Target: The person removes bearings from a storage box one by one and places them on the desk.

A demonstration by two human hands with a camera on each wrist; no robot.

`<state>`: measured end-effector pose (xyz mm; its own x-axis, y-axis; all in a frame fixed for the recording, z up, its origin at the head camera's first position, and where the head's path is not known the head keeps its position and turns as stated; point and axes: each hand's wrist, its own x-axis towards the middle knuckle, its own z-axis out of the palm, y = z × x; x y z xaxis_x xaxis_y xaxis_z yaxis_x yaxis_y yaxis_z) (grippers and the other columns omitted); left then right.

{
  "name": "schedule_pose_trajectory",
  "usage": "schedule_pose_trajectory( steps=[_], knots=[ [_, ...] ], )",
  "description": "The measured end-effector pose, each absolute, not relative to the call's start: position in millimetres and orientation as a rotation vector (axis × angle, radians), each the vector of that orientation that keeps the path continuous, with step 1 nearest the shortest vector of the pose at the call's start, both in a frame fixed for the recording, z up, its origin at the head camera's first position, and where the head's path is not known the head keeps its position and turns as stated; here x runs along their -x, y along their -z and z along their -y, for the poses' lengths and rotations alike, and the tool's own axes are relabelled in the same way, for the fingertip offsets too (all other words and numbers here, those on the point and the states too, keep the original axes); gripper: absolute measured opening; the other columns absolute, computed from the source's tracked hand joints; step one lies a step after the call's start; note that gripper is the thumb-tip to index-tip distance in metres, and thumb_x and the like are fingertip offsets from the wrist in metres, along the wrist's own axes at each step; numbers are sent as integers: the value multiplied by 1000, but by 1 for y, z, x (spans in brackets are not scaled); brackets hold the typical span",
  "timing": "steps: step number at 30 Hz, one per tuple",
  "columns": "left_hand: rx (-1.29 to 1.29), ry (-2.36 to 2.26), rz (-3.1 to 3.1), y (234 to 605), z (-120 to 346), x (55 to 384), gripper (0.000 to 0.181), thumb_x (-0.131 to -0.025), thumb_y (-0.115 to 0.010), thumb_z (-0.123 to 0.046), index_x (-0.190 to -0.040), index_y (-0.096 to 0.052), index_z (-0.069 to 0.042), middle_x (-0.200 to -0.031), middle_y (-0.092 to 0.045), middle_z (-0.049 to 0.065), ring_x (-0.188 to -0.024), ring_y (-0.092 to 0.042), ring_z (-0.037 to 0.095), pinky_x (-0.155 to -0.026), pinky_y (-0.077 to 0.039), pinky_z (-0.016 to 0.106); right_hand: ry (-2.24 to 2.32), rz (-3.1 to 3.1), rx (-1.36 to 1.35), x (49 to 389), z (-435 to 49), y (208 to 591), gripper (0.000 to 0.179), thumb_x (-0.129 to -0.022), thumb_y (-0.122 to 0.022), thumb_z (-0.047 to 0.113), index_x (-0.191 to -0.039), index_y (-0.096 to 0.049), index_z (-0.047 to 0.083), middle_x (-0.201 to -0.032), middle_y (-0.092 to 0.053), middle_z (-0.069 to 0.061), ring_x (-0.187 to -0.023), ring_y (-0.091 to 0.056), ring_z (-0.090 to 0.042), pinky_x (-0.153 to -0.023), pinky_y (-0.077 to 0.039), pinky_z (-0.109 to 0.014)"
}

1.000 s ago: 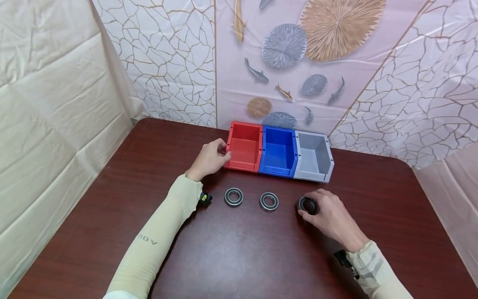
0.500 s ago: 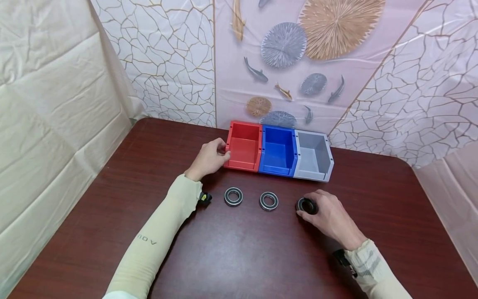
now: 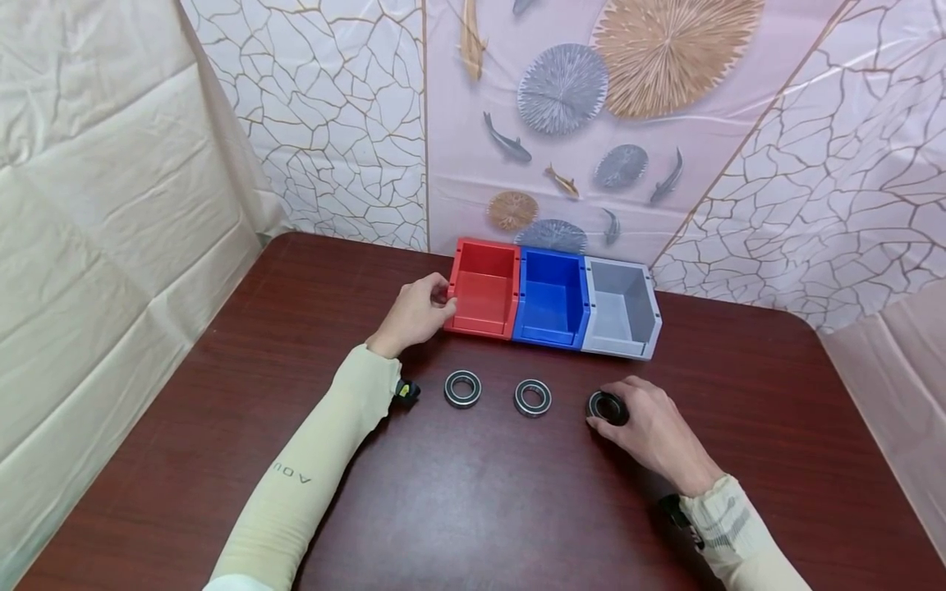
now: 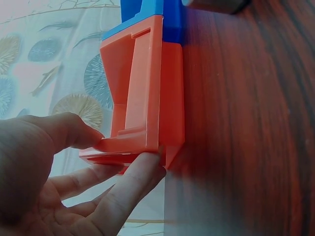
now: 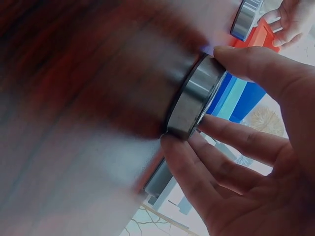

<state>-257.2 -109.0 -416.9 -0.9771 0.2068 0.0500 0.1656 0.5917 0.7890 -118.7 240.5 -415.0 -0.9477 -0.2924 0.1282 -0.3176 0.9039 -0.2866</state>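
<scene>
My left hand point(image 3: 415, 313) grips the left side wall of a red bin point(image 3: 482, 300); in the left wrist view the thumb lies on the wall's edge, with fingers on its outer side. At the right, my right hand point(image 3: 658, 427) holds a ball bearing point(image 5: 196, 98) by its rim, between thumb and fingertips. That bearing is at the tabletop, and fingers partly cover it in the head view. Two more bearings lie flat to its left: a middle bearing point(image 3: 532, 398) and a left bearing point(image 3: 462, 389), each a steel ring with a dark seal.
A blue bin point(image 3: 550, 300) and a grey bin point(image 3: 621, 310) adjoin the red one in a row at the back of the dark red-brown table point(image 3: 473, 501). Nothing shows inside the bins. A patterned cloth point(image 3: 332, 123) hangs right behind the table's far edge.
My right hand and its bearing have shifted very slightly to the left. The left hand, the bins and the other two bearings stay put.
</scene>
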Motion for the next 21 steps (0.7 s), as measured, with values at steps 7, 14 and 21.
schedule_pose_trajectory(
  steps=[7,14,21],
  knots=[
    [-319,-1361,-2772,417,109,257,27,-100,-61,-22,-122,-60,-7,-114,-67,11,-101,-64,24,-94,-56,40,-466,2959,-511,119,-241,415,45,-79,-86,25,-115,-70,2,-99,-68,-11,-91,-65,-26,-84,-55,-49],
    [-321,-1353,-2765,418,106,257,30,-100,-62,-23,-124,-60,-6,-115,-67,12,-104,-65,24,-96,-56,40,-487,2967,-482,119,-246,414,53,-84,-81,43,-120,-69,6,-109,-69,-11,-102,-63,-29,-92,-52,-53],
    [-346,-1286,-2815,412,110,257,40,-100,-61,-32,-130,-58,-6,-123,-65,11,-111,-64,24,-99,-54,41,-586,2891,-356,130,-257,400,60,-97,-63,52,-131,-63,2,-129,-64,-23,-123,-56,-43,-103,-42,-63]
  ],
)
